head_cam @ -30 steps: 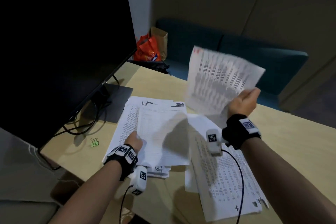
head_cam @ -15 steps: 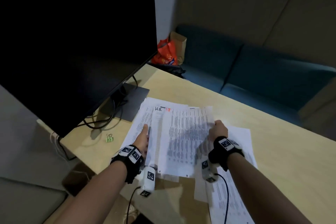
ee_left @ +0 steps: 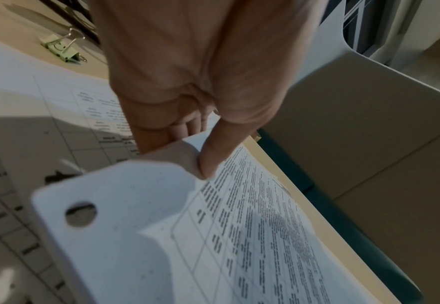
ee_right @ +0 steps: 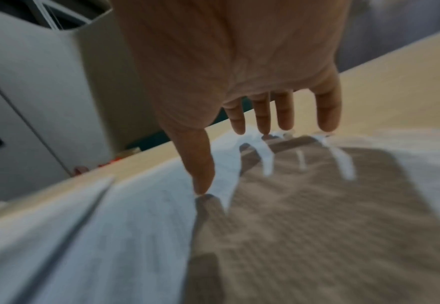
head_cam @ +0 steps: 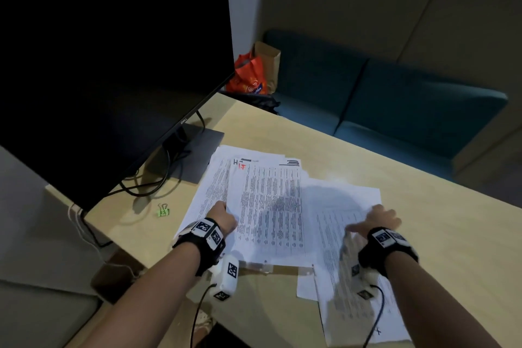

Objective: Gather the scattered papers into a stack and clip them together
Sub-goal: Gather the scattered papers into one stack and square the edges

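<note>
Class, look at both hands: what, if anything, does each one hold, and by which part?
The left hand pinches the top sheet of the stack at its left edge. The right hand holds nothing.

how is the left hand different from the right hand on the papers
The left hand pinches the edge of the stacked sheets between thumb and curled fingers; the right hand is spread flat, fingertips touching the loose sheets. The left sits near the monitor side, the right toward the bare table. Both wear wrist cameras and touch paper.
</note>
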The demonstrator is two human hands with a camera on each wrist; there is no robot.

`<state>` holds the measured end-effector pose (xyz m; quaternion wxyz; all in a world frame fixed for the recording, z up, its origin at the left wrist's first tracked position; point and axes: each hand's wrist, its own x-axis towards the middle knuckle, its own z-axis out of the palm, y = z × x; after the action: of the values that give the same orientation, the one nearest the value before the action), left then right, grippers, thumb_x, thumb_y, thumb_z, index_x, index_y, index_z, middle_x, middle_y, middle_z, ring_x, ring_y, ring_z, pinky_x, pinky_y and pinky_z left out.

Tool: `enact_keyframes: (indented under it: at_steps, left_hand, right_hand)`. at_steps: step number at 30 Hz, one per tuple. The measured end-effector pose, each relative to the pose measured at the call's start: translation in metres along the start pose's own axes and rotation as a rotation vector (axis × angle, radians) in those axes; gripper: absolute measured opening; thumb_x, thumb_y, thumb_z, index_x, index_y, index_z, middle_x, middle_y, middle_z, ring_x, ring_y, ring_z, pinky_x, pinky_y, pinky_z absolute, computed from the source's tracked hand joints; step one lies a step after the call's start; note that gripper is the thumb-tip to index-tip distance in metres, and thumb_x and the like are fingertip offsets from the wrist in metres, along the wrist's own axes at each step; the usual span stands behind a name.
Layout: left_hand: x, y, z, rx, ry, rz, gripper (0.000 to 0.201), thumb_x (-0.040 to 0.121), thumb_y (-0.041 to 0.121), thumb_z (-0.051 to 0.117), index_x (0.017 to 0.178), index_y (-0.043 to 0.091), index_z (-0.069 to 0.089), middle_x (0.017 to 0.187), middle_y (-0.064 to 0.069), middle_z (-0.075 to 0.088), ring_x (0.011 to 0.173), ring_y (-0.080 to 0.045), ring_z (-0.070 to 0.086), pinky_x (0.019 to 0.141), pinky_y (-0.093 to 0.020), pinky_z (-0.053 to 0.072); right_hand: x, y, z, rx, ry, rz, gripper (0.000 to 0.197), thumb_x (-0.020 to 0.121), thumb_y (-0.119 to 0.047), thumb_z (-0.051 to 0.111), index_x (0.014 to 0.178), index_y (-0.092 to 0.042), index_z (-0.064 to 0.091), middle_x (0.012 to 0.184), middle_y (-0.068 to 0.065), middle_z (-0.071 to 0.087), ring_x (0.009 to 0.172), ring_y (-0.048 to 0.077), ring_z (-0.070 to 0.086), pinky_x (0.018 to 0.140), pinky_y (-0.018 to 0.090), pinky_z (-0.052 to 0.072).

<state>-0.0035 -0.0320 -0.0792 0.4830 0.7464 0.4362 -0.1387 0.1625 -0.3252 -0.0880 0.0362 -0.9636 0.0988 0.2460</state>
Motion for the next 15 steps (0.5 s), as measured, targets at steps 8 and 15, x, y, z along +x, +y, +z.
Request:
enact_keyframes:
  at_steps: [8,15]
  left_hand:
    - [0.008,-0.001,0.001,0.036,-0.001,0.0,0.033,0.084,-0.005,0.05,0.117,0.001,0.048,0.108,-0.019,0.057,0.088,-0.027,0.052,0.075,-0.031,0.042]
    - [0.011,-0.006,-0.01,0.091,-0.019,0.022,0.037,0.081,-0.005,0.051,0.117,0.004,0.052,0.111,-0.018,0.063,0.097,-0.031,0.06,0.08,-0.034,0.048]
  right_hand:
    - [0.004,0.039,0.008,0.354,-0.083,0.159,0.089,0.063,-0.024,0.087,0.131,0.002,0.037,0.119,0.022,0.056,0.111,0.04,0.057,0.089,0.047,0.052]
    - [-0.008,0.037,-0.005,0.476,0.124,0.016,0.008,0.083,-0.01,0.057,0.08,-0.003,0.055,0.069,0.014,0.054,0.069,0.031,0.052,0.062,0.032,0.041]
